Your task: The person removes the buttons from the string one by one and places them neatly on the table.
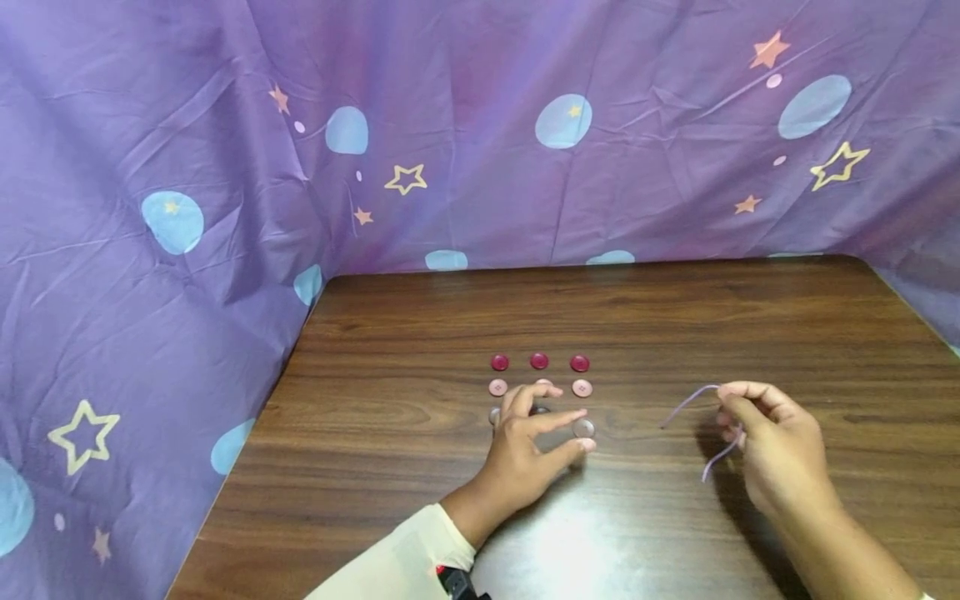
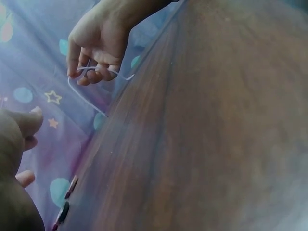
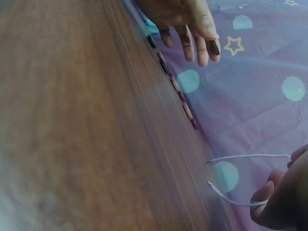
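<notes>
My left hand (image 1: 525,446) pinches a round grey button (image 1: 583,428) between thumb and index finger, held above the table. In the right wrist view that button (image 3: 214,47) shows edge-on and dark at the fingertips. Off to the right, my right hand (image 1: 780,442) pinches a thin purple cord (image 1: 686,402), whose two ends hang out of the fingers. Beside and beneath the left hand lie buttons in rows: three dark red ones (image 1: 539,361) at the back, then pink ones (image 1: 582,388). A grey button (image 1: 494,415) and a dark one (image 1: 539,410) are partly hidden by the fingers.
All of this is over a brown wood-grain table (image 1: 375,358). Behind it and at the left hangs a purple cloth (image 1: 480,167) with stars and blue spots. A light sleeve (image 1: 405,558) covers the left forearm, with a black device (image 1: 457,582) at the wrist.
</notes>
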Motion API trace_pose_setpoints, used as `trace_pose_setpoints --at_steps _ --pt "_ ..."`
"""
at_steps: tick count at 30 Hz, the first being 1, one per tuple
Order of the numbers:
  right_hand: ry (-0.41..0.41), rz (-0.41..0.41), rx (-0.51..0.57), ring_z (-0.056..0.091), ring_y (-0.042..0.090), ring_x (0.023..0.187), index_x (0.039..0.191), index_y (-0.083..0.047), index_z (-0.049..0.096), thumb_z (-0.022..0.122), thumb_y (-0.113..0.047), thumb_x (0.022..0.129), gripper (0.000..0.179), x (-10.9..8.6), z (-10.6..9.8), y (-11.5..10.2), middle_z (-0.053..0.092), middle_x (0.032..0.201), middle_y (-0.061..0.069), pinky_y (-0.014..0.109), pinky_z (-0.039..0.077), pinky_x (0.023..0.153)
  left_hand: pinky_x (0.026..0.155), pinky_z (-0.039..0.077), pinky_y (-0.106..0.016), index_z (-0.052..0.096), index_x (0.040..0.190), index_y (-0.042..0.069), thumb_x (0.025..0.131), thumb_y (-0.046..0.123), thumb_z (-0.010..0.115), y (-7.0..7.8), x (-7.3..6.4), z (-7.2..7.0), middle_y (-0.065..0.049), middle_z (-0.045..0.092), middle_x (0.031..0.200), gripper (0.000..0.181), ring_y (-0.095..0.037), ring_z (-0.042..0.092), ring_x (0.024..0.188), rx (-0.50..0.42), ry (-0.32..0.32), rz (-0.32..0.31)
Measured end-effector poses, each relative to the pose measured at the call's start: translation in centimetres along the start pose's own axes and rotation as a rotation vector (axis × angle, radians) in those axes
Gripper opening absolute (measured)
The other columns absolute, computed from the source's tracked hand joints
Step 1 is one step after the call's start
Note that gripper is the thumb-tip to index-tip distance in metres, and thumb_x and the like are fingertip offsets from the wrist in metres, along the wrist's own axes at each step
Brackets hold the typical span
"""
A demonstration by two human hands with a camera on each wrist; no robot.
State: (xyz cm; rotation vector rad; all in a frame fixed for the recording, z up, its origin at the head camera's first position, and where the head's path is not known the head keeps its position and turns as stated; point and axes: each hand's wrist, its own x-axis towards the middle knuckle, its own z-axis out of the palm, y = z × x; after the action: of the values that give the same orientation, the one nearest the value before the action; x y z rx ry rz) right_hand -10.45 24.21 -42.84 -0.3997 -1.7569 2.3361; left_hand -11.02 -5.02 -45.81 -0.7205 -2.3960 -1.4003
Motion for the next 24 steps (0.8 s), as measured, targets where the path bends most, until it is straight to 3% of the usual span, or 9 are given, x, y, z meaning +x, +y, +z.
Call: trace_pose_setpoints --at_steps 7,11,24 --pt "-0.032 -0.021 0.03 0.063 0.008 0.077 0.094 -0.01 0.077 0.065 0.003 0.105 0.021 -0.1 -0.3 -0.1 0.07 0.086 -0.005 0.019 0.052 0.064 0.122 0.042 -0.052 0.085 0.117 0.011 0.087 0.021 0.092 0.5 -0.2 0.4 -0.017 0.065 0.143 0.033 -0.036 0.053 0.142 0.016 0.029 -0.021" --pt "-0.03 -0.023 0.032 0.063 0.008 0.076 0.093 -0.01 0.077 0.065 0.003 0.105 0.021 -0.1 -0.2 -0.1 0.071 0.085 -0.005 0.019 0.052 0.063 0.124 0.044 -0.053 0.085 0.118 0.011 0.088 0.021 0.092 0.8 -0.3 0.5 -0.02 0.063 0.146 0.033 -0.035 0.054 0.143 0.006 0.006 -0.078" --pt "-0.072 -0.023 0.027 0.062 0.009 0.077 0.095 -0.009 0.076 0.064 0.002 0.107 0.02 0.0 -0.3 -0.1 0.069 0.086 -0.004 0.02 0.052 0.065 0.122 0.048 -0.054 0.084 0.123 0.018 0.09 0.028 0.091 0.6 -0.2 1.2 -0.017 0.06 0.152 0.035 -0.029 0.056 0.145 0.123 -0.056 -0.189"
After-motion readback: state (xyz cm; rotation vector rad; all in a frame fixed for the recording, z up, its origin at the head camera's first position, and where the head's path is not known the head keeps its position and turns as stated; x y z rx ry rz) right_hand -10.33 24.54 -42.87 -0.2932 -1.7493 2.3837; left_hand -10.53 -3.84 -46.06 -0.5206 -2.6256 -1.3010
